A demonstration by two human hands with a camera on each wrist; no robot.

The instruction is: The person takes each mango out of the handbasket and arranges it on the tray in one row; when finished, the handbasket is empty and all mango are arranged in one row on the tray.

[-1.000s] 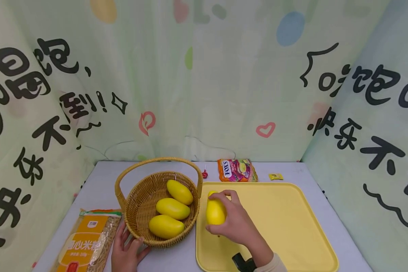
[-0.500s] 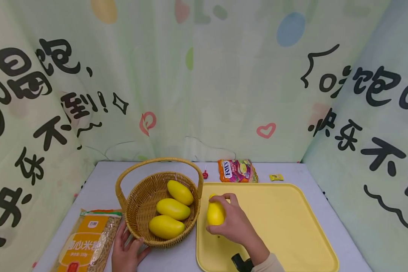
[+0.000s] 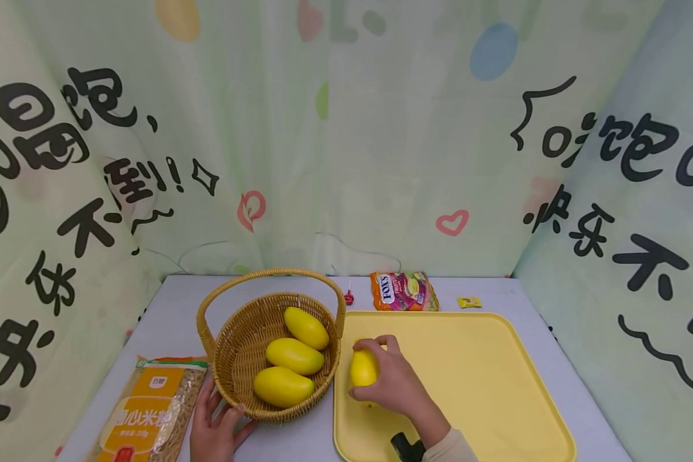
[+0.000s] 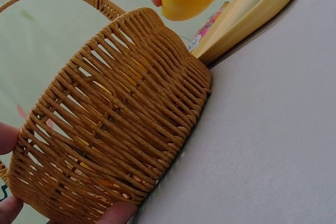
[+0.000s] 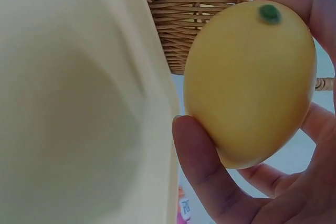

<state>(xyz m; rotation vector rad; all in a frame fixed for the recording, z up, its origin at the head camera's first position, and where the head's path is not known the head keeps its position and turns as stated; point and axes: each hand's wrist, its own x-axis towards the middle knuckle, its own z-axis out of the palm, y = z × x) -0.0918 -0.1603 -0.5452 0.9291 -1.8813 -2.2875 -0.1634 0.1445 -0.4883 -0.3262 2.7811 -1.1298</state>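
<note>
My right hand (image 3: 395,378) grips a yellow mango (image 5: 249,85) over the left part of the yellow tray (image 3: 456,410), thumb and fingers around its sides. A green stem spot shows on the mango in the right wrist view. My left hand (image 3: 216,423) holds the near left side of a brown wicker basket (image 4: 113,114), its fingers spread against the outer wall with the thumb low down. Inside the basket lie three more yellow mangoes, a far one (image 3: 306,327), a middle one (image 3: 294,356) and a near one (image 3: 283,387).
A bag of orange-labelled grain snack (image 3: 141,414) lies left of the basket, close to my left hand. Behind the tray are a FOX'S candy bag (image 3: 404,290), a small yellow packet (image 3: 469,301) and a red lollipop (image 3: 349,296). The basket handle (image 3: 265,274) arches upright.
My right hand and its mango have come slightly nearer and lower over the tray. The left hand and the basket have stayed in place.
</note>
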